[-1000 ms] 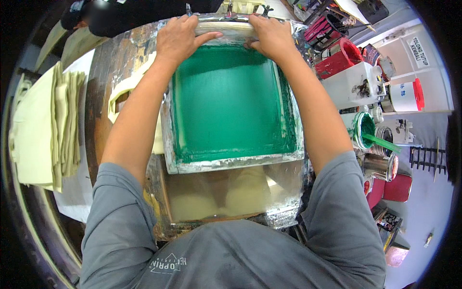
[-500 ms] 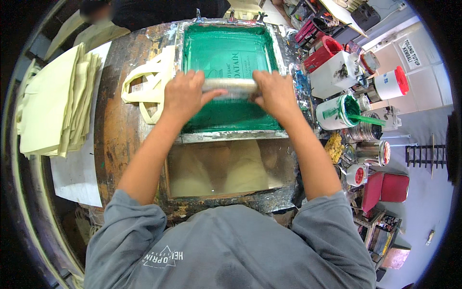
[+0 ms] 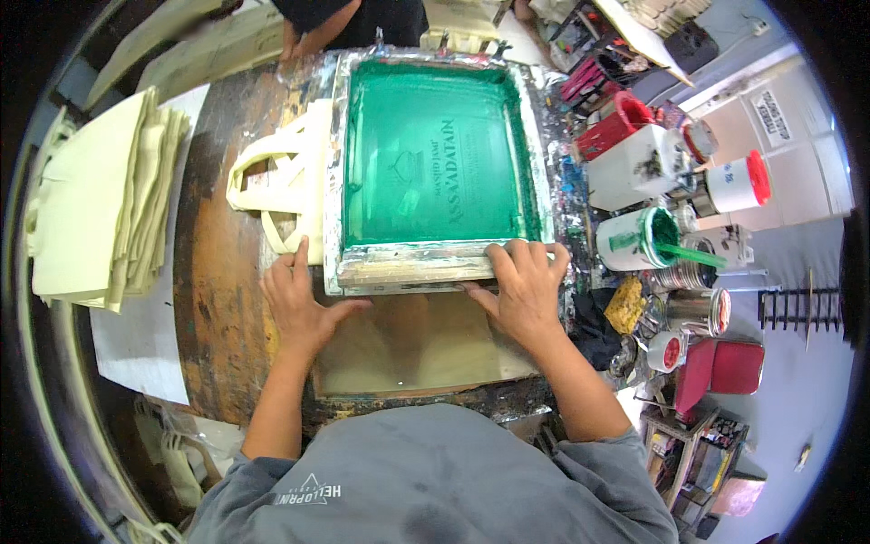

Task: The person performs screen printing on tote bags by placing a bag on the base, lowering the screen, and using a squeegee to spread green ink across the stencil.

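A screen printing frame with a green ink-covered mesh lies on the table, dark lettering and a small emblem showing through. Along its near edge rests a pale wooden bar, which looks like the squeegee. My right hand grips the frame's near right corner, fingers over the top and thumb at the front side. Beside the near left corner, my left hand is open, thumb spread and fingertips at the edge of a cream tote bag. Most of that bag is hidden under the frame.
A stack of cream bags sits at the left on a white sheet. Right of the frame stand a white tub of green ink, a red container and several cans. Another person's arm shows beyond the table.
Both hands have left the middle of the mesh, where they held the squeegee, and come nearer me. The right now holds the frame's corner; the left has opened. The other person's arm has shifted rightward.
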{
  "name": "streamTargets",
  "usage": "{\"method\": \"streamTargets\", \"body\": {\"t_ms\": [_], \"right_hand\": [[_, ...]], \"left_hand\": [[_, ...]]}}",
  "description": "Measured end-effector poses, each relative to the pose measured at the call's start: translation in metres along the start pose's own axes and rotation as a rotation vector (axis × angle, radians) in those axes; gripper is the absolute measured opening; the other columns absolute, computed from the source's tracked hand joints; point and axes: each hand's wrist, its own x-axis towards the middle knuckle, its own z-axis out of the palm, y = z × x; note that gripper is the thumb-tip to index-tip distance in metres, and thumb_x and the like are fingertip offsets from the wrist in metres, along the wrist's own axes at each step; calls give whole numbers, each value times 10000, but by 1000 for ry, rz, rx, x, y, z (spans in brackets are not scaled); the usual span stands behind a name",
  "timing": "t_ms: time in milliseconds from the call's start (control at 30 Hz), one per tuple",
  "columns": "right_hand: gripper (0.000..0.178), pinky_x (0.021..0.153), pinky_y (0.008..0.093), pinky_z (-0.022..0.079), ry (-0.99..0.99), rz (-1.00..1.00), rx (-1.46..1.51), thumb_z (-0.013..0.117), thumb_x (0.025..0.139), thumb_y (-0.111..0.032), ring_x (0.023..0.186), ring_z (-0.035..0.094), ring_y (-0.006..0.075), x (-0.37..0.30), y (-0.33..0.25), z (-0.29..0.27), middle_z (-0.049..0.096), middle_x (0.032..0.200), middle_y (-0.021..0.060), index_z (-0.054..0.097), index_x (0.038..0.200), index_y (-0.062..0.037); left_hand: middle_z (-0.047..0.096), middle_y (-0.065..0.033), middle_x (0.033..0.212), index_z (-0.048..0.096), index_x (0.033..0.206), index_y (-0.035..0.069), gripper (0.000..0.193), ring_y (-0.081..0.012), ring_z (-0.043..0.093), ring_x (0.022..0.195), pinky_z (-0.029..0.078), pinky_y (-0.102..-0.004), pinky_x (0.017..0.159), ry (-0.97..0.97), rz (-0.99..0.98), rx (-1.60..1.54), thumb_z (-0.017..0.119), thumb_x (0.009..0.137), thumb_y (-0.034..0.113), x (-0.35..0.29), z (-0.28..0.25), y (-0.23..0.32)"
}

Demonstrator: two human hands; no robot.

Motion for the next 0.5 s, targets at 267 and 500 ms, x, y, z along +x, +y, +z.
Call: {"method": "streamTargets", "body": {"t_ms": [267, 500], "right_hand": [[750, 1031, 569, 318, 121, -32, -6, 696, 855, -764, 1016, 564, 305, 28, 3, -44, 601, 1030, 89, 695, 1175, -86], [606, 963, 450, 364, 589, -133, -179, 634, 978, -673, 913, 660, 291, 102, 29, -113, 718, 957, 109, 720, 1108, -87]], "left_hand": [[677, -84, 1042, 695, 1439, 34, 895, -265, 594, 987, 430, -405, 947, -53, -140, -295, 994, 693, 428, -4, -8, 3], [686, -199, 1377, 505, 1549, -87, 885, -254, 654, 1290, 501, -377, 1106, 299, -172, -960, 951, 843, 206, 73, -32, 39]]}}
